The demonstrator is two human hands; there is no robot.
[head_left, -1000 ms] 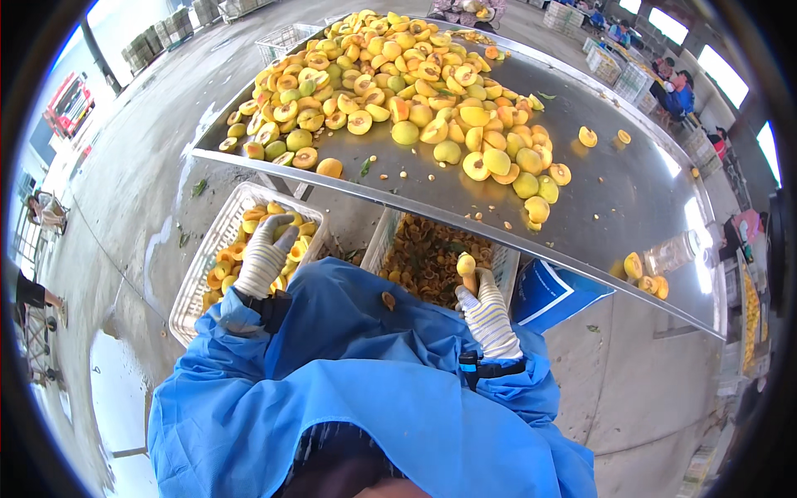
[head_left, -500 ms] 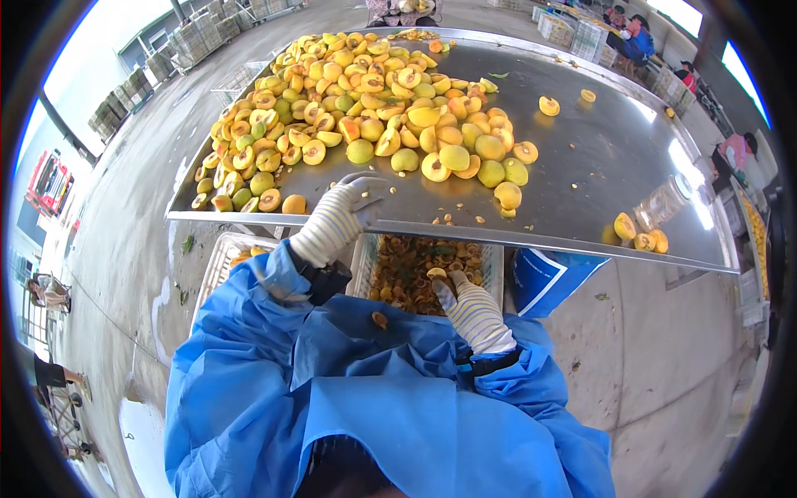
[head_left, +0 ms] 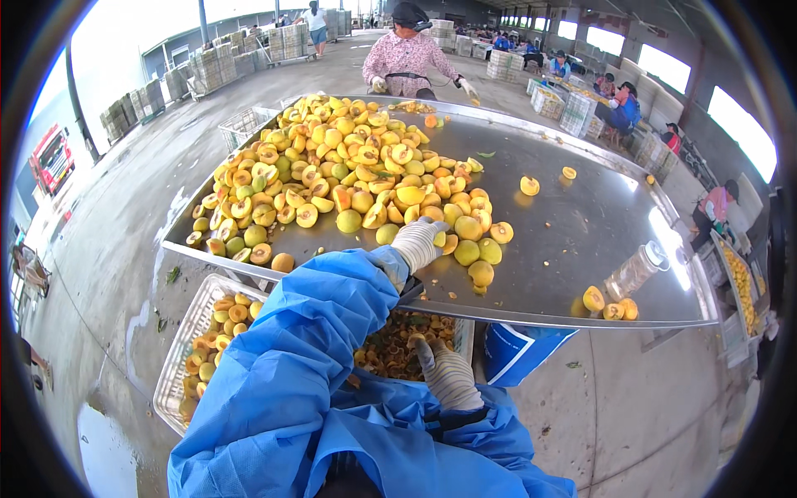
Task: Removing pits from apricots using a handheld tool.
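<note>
A heap of yellow peach halves [head_left: 332, 166] covers the left and middle of the metal table [head_left: 573, 241]. My left hand [head_left: 417, 244], in a striped knit glove, reaches over the table's near edge to the front of the heap. Its fingers close round a yellow-green peach half [head_left: 440, 239]. Lower down, my gloved right hand [head_left: 450, 375] is over a crate of brown fruit scraps [head_left: 390, 349] below the table edge. The fingers of that hand are curled together, and what they hold, if anything, cannot be made out.
A white crate of peach halves [head_left: 170, 390] stands on the floor at left. A blue bag [head_left: 523, 353] is under the table's near edge. A clear bottle [head_left: 635, 272] lies by several halves at right. A person [head_left: 411, 58] in a patterned top stands across the table.
My left hand has moved right and forward to the heap and closed on a peach half. My right hand no longer shows the yellow piece at its fingers. The view has tilted up.
</note>
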